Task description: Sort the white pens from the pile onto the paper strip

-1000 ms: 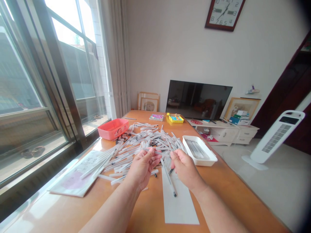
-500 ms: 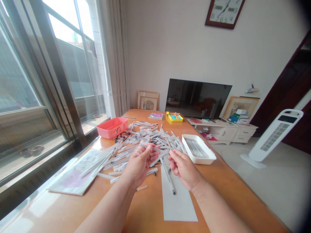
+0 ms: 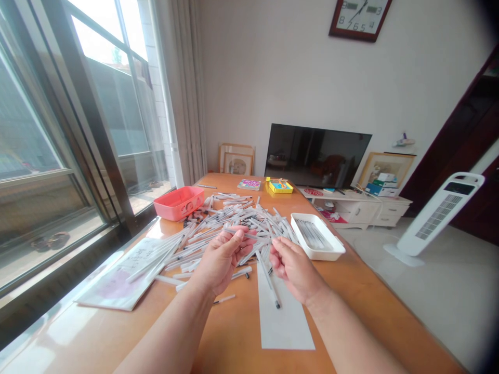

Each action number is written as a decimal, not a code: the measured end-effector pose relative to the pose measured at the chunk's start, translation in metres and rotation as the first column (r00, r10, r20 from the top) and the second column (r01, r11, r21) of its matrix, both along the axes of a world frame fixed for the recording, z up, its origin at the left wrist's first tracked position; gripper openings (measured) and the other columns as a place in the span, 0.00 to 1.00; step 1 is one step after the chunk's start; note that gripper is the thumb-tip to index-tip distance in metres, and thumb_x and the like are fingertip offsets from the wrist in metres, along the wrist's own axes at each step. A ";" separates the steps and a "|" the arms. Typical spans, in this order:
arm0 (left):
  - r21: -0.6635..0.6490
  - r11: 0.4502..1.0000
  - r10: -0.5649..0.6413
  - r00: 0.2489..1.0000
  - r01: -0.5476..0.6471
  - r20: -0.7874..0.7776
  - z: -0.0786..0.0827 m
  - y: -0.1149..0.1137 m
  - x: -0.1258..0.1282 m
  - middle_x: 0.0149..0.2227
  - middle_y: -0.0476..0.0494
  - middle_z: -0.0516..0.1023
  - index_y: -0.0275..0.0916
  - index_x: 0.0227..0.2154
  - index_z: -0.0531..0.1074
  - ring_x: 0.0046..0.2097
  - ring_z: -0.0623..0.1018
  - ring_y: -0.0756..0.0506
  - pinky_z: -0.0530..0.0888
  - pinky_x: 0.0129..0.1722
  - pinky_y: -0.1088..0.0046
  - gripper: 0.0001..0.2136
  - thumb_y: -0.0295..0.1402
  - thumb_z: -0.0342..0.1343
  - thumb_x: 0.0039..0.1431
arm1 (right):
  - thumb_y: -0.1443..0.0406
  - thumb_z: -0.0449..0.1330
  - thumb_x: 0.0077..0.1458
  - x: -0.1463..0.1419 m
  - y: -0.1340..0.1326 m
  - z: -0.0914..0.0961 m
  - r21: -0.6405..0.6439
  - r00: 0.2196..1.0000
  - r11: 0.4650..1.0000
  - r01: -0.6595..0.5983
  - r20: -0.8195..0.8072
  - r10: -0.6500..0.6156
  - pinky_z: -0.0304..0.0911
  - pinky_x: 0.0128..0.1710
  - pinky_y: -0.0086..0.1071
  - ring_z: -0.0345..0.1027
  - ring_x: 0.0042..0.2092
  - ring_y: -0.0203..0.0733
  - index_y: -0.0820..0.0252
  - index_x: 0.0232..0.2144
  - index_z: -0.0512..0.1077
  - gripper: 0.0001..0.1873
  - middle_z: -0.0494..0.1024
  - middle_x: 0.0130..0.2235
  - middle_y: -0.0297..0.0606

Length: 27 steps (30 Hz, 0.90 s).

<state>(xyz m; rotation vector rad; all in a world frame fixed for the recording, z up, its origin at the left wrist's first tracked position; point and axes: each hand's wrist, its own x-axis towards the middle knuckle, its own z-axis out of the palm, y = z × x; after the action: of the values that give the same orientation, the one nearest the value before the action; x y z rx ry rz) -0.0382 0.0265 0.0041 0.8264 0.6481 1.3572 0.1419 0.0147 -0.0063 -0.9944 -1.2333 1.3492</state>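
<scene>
My left hand is raised over the wooden table, its fingers pinched on a thin white pen tube that points right. My right hand is curled just beside it, fingers closed near that tube's end; what it grips is hidden. Behind both hands lies a big heap of several white pen tubes. One assembled pen rests on a white paper strip under my right hand.
A white tray with pens stands at the right, a red tray at the back left. A printed sheet lies at the left near the window. Small books and a yellow box sit at the far edge.
Both hands have stayed close together with only small finger shifts. The view has tilted slightly, so everything sits a little lower left.
</scene>
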 end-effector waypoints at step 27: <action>-0.081 0.996 0.040 0.999 -0.040 0.005 -0.009 0.002 0.010 0.31 0.39 0.82 0.33 0.40 0.75 0.35 0.83 0.46 0.79 0.37 0.74 0.16 0.43 0.62 0.60 | 0.54 0.61 0.60 -0.005 -0.002 -0.001 -0.074 0.986 0.997 -0.032 -0.167 0.019 0.36 0.20 0.25 0.44 0.21 0.27 0.60 0.28 0.66 0.17 0.62 0.22 0.27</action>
<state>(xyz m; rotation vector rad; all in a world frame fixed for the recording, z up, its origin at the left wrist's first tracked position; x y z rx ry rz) -0.0283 0.0283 -0.0049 0.7472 0.7126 1.3604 0.1367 0.0126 -0.0071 -0.9015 -1.0799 1.4775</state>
